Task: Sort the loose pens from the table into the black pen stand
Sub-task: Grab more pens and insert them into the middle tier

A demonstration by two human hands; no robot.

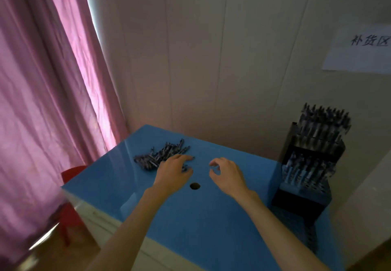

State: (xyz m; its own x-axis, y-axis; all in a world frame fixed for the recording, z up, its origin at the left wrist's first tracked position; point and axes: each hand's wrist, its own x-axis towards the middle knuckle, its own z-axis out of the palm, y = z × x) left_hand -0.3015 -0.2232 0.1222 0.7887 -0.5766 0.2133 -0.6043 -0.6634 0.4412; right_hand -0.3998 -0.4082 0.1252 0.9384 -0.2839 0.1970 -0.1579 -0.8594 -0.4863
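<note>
A pile of loose dark pens (157,154) lies at the far left of the blue table (211,217). My left hand (172,172) rests on the pile's right edge, fingers spread over several pens; whether it grips any is unclear. My right hand (227,175) hovers just to the right, fingers loosely curled, thumb and forefinger close together with nothing visible between them. The black tiered pen stand (304,194) sits at the table's right edge, its tiers filled with several upright pens (323,122).
A round hole (194,186) is in the tabletop between my wrists. A pink curtain (46,101) hangs at the left, with a red chair (72,203) beside the table. A paper sign (359,48) is on the wall behind.
</note>
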